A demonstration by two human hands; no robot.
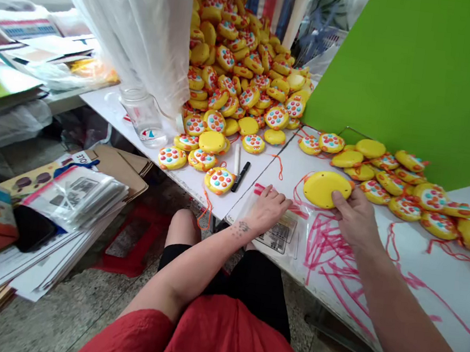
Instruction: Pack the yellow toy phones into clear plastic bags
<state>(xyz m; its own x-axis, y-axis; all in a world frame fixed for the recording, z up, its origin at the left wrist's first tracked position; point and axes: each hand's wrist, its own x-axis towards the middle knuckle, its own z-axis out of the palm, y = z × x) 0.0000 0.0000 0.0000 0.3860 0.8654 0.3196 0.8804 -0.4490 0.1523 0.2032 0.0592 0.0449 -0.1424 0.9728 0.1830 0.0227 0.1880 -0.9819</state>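
My right hand (pixel 352 213) grips a round yellow toy (pixel 325 188) lying back side up on the white table (pixel 415 278), fingers closed on its right rim. The toy sits at the mouth of a clear plastic bag (pixel 283 230) with a printed label. My left hand (pixel 267 207) presses flat on that bag, fingers stretched out. An orange string trails from the toy.
A big heap of yellow toys with coloured buttons (pixel 239 68) fills the table's back; another row (pixel 406 180) lies right of my hands. A black marker (pixel 241 175) lies near the edge. A green board (pixel 419 73) stands behind. Stacked bags and cartons (pixel 55 205) sit on the floor, left.
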